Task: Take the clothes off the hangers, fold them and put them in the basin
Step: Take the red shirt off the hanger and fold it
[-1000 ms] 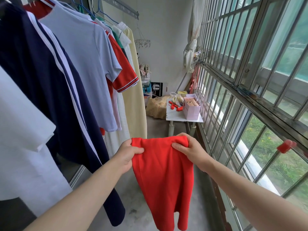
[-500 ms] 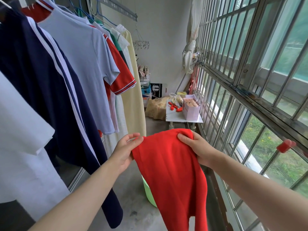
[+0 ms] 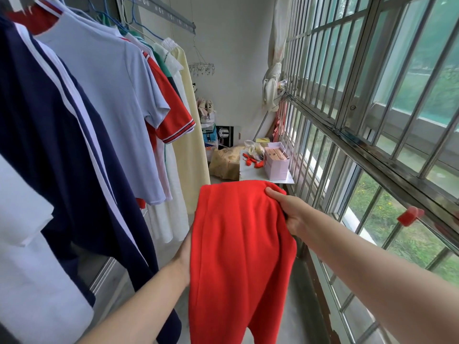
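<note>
Rack on the left is loaded: white shirt (image 3: 24, 244), navy shirt (image 3: 62, 145), light blue shirt (image 3: 111, 95), red-sleeved shirt (image 3: 171, 120) and cream garment (image 3: 191, 145) are all on hangers, so most of the job is ahead of us. Window grille (image 3: 372, 95) runs down the right. The red garment (image 3: 236, 256) is off its hanger and in our hands at mid-frame, partly doubled over and hanging down out of the bottom of the view. What has changed is the grip. A second ago both hands pinched the top edge close together, and half a second ago the left one let go with its fingers spread. Now the left hand (image 3: 185, 254) sits lower against the cloth's left edge. Its fingers are behind the fabric, so we can't tell if they're clamped or flat. The right hand (image 3: 285, 209) alone carries the top right corner, thumb on the front face and fingers wrapped behind, clamped on the cloth. We read this as setting up the next fold, with the left hand sliding down to catch the side or fold line. The basin doesn't show now; a green rim showed under the cloth half a second ago, so we take it to be on the floor behind the garment. Small table (image 3: 250, 173) with pink box (image 3: 275, 162) stands beyond, and a red clip (image 3: 409, 216) sits on the grille.
</note>
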`<state>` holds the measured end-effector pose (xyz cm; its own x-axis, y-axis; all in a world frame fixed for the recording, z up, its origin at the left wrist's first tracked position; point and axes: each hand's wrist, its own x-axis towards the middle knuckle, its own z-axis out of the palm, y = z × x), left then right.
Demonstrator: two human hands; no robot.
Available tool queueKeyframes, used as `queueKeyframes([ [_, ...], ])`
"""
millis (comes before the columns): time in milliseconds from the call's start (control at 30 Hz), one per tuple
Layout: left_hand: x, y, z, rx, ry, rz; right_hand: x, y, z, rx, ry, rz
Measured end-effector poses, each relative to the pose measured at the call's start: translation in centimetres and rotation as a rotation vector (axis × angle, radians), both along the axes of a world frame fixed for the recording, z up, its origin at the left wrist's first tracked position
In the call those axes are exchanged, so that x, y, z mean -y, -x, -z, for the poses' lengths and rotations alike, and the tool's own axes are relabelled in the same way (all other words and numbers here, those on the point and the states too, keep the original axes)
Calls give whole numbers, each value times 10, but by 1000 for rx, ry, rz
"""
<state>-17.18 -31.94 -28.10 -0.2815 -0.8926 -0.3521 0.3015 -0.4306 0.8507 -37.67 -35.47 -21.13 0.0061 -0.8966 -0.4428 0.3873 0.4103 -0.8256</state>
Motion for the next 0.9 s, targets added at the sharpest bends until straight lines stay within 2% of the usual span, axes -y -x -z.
queueKeyframes([
  [67,3,-3,-1,-196,-98,19,1,3,4,7,-47,73],
  [167,1,-7,3,-205,-84,80,3,6,7,-19,-54,113],
  [233,-3,-6,4,-127,-44,165,4,7,5,-42,-35,120],
  [267,-4,-4,6,-21,-1,187,5,7,3,-52,-22,115],
  [333,-6,5,5,211,91,134,4,9,-2,-57,16,77],
  [367,-6,8,5,231,102,92,4,12,-4,-50,39,35],
  [500,-3,9,-4,-7,56,-28,1,36,-1,22,153,-214],
  [567,0,2,-10,-89,51,-31,-4,49,11,21,148,-315],
  [667,2,-5,-15,-111,25,-14,-19,57,38,14,70,-514],
  [733,2,-7,-14,-106,-8,-30,-26,51,47,-21,93,-600],
  [900,1,-14,-7,-66,-52,-59,-20,38,54,3,100,-454],
])
